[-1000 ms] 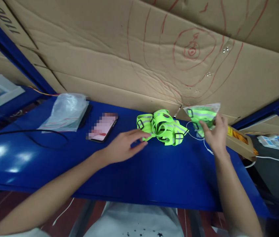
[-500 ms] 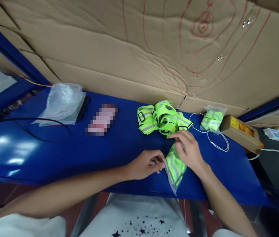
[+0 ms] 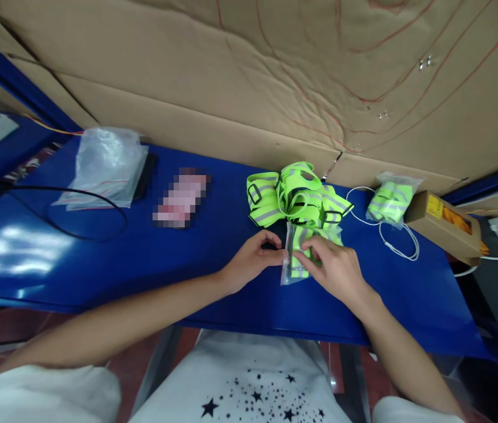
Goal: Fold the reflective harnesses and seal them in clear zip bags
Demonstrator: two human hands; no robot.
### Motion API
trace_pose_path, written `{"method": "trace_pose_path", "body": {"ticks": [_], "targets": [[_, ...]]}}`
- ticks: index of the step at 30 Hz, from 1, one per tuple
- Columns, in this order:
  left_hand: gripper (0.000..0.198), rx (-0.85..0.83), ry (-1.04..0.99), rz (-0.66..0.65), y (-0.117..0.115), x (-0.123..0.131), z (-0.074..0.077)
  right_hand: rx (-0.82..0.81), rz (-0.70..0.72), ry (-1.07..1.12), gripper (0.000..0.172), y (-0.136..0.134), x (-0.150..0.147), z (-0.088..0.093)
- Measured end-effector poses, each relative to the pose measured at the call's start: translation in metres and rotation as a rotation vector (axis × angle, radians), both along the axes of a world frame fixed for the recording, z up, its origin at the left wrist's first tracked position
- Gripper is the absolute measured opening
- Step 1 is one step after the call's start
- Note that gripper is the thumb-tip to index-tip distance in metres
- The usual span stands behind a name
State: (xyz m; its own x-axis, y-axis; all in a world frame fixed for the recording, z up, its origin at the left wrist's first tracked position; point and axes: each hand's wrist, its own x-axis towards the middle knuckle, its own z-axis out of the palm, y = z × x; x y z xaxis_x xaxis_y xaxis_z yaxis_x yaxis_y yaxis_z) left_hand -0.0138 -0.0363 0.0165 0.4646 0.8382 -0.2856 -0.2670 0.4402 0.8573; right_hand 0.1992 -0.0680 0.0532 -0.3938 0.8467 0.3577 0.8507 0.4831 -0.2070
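Observation:
A clear zip bag [image 3: 290, 271] with a folded neon-green reflective strap inside lies on the blue table in front of me, its red-lined zip edge to the left. My left hand [image 3: 255, 258] is at that edge, fingers curled and thumb against the seal. From the right, my right hand [image 3: 334, 264] grips the bag with bent fingers and thumb near its middle, covering part of it. Just behind the bag sits a pile of loose neon-green reflective straps [image 3: 299, 197] with black buckles, which the bag's far side meets.
A bagged green strap [image 3: 390, 201] lies at the back right beside a cardboard box [image 3: 445, 226] and a white cable [image 3: 401, 254]. To the left are a stack of empty clear bags [image 3: 107, 167], a blurred pink item [image 3: 181, 198] and a black cable [image 3: 76, 192]. A cardboard wall [image 3: 178, 88] stands behind.
The bag has moved away from the table's front edge toward the strap pile and turned flatter. Both hands moved with it, and my right hand shifted from its far side to its middle.

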Motion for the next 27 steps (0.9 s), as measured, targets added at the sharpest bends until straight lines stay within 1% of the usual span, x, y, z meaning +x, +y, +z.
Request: {"method": "trace_pose_path", "body": {"ticks": [3, 7, 8, 10, 12, 16, 18, 21, 23, 25, 27], "targets": [[0.038, -0.038, 0.033, -0.107, 0.005, -0.003, -0.003, 0.031, -0.021, 0.001, 0.021, 0.002, 0.003, 0.001], [0.039, -0.066, -0.013, -0.116, 0.007, -0.004, 0.000, 0.222, 0.003, -0.117, 0.014, -0.004, -0.006, 0.002], [0.038, -0.057, -0.008, -0.134, 0.006, -0.004, 0.002, 0.265, 0.033, -0.151, 0.015, -0.007, -0.011, 0.002], [0.032, -0.022, 0.016, -0.172, 0.005, -0.004, 0.006, 0.297, 0.101, -0.191, 0.023, -0.012, -0.021, 0.001], [0.027, 0.017, 0.029, -0.188, 0.004, -0.004, 0.009, 0.280, 0.121, -0.183, 0.030, -0.017, -0.028, 0.000], [0.026, 0.023, -0.033, -0.203, 0.006, -0.005, 0.008, 0.206, 0.054, -0.077, 0.028, -0.021, -0.030, 0.000], [0.028, 0.022, -0.059, -0.206, 0.007, -0.007, 0.005, 0.115, 0.042, 0.021, 0.026, -0.021, -0.028, 0.004], [0.030, 0.016, -0.091, -0.198, 0.008, -0.008, 0.001, -0.076, 0.052, 0.162, 0.020, -0.021, -0.026, 0.011], [0.030, 0.022, -0.101, -0.203, 0.007, -0.008, 0.002, -0.138, 0.064, 0.209, 0.019, -0.021, -0.026, 0.013], [0.031, 0.051, -0.100, -0.203, 0.005, -0.007, 0.003, -0.078, 0.065, 0.214, 0.022, -0.020, -0.022, 0.013], [0.032, 0.092, -0.088, -0.166, 0.005, -0.006, 0.005, 0.066, 0.049, 0.166, 0.024, -0.018, -0.014, 0.014]]}}
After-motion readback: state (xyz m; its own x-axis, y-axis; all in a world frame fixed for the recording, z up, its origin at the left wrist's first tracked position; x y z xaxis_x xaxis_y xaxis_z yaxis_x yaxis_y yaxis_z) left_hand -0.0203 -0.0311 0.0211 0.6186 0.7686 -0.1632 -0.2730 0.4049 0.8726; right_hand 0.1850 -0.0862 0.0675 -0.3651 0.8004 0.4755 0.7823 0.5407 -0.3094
